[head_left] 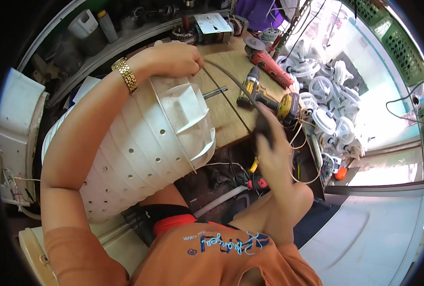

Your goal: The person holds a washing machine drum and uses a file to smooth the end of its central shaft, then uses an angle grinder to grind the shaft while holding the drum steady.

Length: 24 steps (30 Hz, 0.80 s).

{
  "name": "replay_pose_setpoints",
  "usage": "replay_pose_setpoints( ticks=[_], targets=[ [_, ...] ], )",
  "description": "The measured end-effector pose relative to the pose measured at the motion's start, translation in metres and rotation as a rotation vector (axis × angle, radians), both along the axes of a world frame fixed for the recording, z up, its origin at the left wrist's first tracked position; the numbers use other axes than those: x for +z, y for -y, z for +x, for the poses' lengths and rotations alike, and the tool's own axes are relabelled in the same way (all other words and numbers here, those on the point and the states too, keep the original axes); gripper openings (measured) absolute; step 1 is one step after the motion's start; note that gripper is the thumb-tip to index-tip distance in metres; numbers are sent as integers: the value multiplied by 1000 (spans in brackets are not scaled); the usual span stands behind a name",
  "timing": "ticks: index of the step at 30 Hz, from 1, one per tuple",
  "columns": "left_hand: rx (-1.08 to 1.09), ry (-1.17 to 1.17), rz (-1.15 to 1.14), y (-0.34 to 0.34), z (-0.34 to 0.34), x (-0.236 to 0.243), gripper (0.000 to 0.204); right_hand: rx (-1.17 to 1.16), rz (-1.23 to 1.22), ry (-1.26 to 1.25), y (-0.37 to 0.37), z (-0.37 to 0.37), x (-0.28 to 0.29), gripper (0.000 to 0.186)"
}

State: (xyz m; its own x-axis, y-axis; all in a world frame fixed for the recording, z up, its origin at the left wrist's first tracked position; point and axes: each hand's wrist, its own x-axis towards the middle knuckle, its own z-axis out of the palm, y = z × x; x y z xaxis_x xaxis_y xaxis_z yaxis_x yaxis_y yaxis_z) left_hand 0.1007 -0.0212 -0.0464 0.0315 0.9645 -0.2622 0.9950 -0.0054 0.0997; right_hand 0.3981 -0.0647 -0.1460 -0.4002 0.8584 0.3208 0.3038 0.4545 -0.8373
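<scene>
A white perforated plastic drum (126, 138) lies across my lap and the bench edge, with a metal shaft (214, 93) at its right end. My left hand (178, 61), below a gold watch, is closed at the drum's top rim, where a long, curved dark strip (226, 75) meets its fingers. My right hand (269, 136), partly blurred, is closed round the strip's dark lower end, just beside a yellow-and-black drill (288, 107).
On the wooden bench (226, 126) sit a red angle grinder (274, 66) and loose wires. White plastic parts (331, 119) pile at the right. Motor parts (212, 29) line the back. A white appliance body (21, 109) stands left; a white panel (354, 238) lies lower right.
</scene>
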Motion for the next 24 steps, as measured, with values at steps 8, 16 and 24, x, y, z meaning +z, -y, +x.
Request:
replay_pose_setpoints(
  ticks=[8, 16, 24],
  targets=[
    [9, 6, 2, 1, 0, 3, 21, 45, 117, 4, 6, 20, -11, 52],
    [-7, 45, 26, -7, 7, 2, 17, 60, 155, 15, -19, -16, -18, 48],
    [-22, -1, 29, -13, 14, 4, 17, 15, 110, -78, -51, -41, -21, 48]
  ],
)
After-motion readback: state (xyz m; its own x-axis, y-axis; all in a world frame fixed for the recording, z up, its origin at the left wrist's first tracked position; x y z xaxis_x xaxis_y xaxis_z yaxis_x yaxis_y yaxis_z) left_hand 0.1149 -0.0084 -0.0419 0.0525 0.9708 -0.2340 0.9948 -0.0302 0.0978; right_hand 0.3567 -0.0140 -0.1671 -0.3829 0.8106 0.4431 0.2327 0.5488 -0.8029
